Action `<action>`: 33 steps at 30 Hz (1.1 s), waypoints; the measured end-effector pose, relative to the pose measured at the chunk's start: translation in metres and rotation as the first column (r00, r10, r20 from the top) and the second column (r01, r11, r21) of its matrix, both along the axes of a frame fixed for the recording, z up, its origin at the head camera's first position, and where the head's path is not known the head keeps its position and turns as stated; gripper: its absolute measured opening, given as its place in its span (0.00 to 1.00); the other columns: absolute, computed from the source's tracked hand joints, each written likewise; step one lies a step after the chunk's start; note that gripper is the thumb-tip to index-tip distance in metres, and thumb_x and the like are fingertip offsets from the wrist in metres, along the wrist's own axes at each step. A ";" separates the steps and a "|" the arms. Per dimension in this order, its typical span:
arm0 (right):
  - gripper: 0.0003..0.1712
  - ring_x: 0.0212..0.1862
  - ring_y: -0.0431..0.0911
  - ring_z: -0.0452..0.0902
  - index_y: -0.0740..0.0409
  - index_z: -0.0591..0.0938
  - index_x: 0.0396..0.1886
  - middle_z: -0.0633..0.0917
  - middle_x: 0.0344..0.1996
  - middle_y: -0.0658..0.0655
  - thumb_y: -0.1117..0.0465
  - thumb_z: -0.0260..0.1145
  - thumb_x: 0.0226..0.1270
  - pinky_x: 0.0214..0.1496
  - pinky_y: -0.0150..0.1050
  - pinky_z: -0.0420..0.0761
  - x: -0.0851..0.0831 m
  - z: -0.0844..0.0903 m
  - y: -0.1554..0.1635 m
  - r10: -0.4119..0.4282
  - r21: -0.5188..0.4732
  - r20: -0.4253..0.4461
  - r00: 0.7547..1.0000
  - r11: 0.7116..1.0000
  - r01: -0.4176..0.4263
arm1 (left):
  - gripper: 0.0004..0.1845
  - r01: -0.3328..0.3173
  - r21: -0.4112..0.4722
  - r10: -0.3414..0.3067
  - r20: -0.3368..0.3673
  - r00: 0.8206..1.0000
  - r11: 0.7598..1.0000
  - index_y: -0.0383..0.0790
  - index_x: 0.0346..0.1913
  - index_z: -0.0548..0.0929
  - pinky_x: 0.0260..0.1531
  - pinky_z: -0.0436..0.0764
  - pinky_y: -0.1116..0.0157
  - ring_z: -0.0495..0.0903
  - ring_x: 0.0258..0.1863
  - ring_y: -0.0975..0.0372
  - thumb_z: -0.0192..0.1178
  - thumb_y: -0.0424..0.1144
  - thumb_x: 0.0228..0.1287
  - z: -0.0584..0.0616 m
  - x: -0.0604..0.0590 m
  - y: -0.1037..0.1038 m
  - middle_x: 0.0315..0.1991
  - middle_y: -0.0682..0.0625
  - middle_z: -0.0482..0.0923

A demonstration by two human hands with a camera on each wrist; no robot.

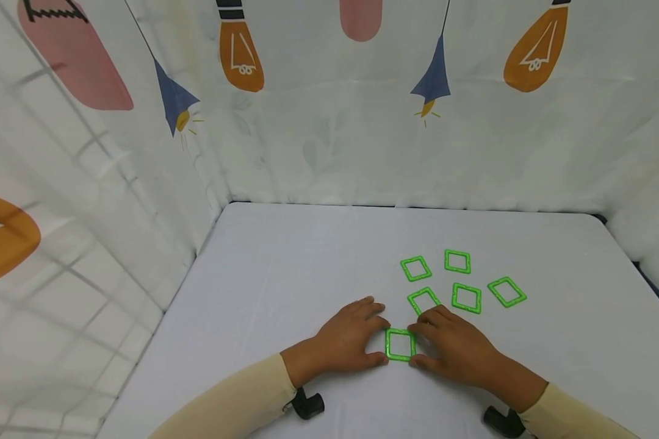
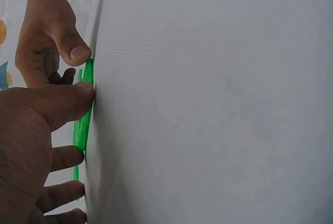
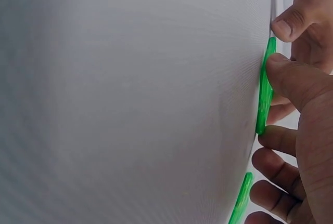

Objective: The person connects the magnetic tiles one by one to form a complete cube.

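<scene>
A green square frame (image 1: 399,345) lies flat on the white table (image 1: 307,274), near its front. My left hand (image 1: 381,342) holds the frame's left side between thumb and forefinger. My right hand (image 1: 418,346) holds its right side the same way. In the left wrist view the frame (image 2: 83,120) shows edge-on, with my left thumb (image 2: 73,99) on its rim and the right thumb (image 2: 70,50) just beyond. The right wrist view shows the frame (image 3: 264,94) edge-on under my right thumb (image 3: 291,78).
Several more green square frames lie loose just beyond the hands; the nearest (image 1: 423,300) is close to my right fingers and the farthest right one (image 1: 507,291) lies apart. Printed fabric walls (image 1: 115,201) close the table on the left and back.
</scene>
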State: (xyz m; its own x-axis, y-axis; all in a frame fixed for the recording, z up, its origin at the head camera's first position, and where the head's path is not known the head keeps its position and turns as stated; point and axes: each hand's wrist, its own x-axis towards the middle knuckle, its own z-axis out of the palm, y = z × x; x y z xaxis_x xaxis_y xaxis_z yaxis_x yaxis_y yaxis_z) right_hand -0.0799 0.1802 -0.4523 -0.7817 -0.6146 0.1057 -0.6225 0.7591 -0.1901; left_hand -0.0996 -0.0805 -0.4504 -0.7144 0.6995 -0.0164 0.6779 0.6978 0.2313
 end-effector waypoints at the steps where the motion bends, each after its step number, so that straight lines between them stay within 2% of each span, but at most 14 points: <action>1: 0.31 0.57 0.46 0.74 0.48 0.86 0.55 0.80 0.50 0.47 0.38 0.77 0.57 0.58 0.45 0.78 0.000 0.000 0.000 0.002 0.000 -0.001 1.000 1.000 -0.002 | 0.30 -0.003 -0.002 0.003 -0.003 1.000 1.000 0.52 0.64 0.81 0.72 0.60 0.56 0.59 0.76 0.53 0.67 0.62 0.64 0.000 0.000 0.000 0.73 0.50 0.68; 6: 0.31 0.57 0.45 0.74 0.47 0.86 0.55 0.80 0.50 0.47 0.37 0.77 0.57 0.58 0.45 0.78 -0.001 0.003 0.000 0.003 0.003 0.010 1.000 1.000 -0.003 | 0.29 -0.011 -0.010 0.010 -0.012 1.000 1.000 0.51 0.63 0.81 0.72 0.61 0.56 0.60 0.76 0.53 0.68 0.62 0.63 0.000 0.000 0.002 0.72 0.50 0.69; 13: 0.30 0.57 0.44 0.74 0.46 0.86 0.55 0.81 0.51 0.45 0.37 0.78 0.57 0.59 0.46 0.78 -0.007 0.006 0.012 -0.053 -0.032 0.038 0.998 0.998 0.055 | 0.29 -0.013 -0.012 0.013 -0.003 1.000 1.000 0.52 0.62 0.81 0.72 0.61 0.57 0.60 0.76 0.53 0.68 0.62 0.63 0.001 0.000 0.002 0.72 0.50 0.69; 20: 0.30 0.61 0.49 0.73 0.48 0.86 0.56 0.81 0.56 0.50 0.41 0.79 0.56 0.59 0.50 0.78 -0.021 0.012 0.029 -0.116 -0.062 0.062 0.991 0.991 0.120 | 0.29 -0.021 -0.016 0.021 0.002 1.000 1.000 0.52 0.62 0.81 0.72 0.61 0.56 0.60 0.76 0.53 0.69 0.61 0.63 0.002 0.000 0.003 0.72 0.51 0.69; 27: 0.30 0.64 0.53 0.72 0.54 0.85 0.58 0.81 0.58 0.53 0.47 0.80 0.58 0.61 0.53 0.76 -0.033 0.017 0.041 -0.127 -0.100 0.066 0.990 0.986 0.133 | 0.29 -0.018 -0.011 0.018 0.005 1.000 1.000 0.50 0.62 0.82 0.72 0.61 0.56 0.61 0.76 0.53 0.69 0.60 0.63 0.004 0.001 0.003 0.71 0.50 0.70; 33: 0.30 0.66 0.57 0.69 0.57 0.82 0.62 0.80 0.61 0.58 0.52 0.78 0.62 0.62 0.57 0.74 -0.041 0.020 0.060 -0.183 -0.112 0.114 0.976 0.974 0.196 | 0.29 -0.007 -0.003 0.007 0.000 1.000 1.000 0.50 0.62 0.82 0.72 0.61 0.57 0.61 0.75 0.53 0.69 0.60 0.63 0.003 0.002 0.003 0.71 0.49 0.70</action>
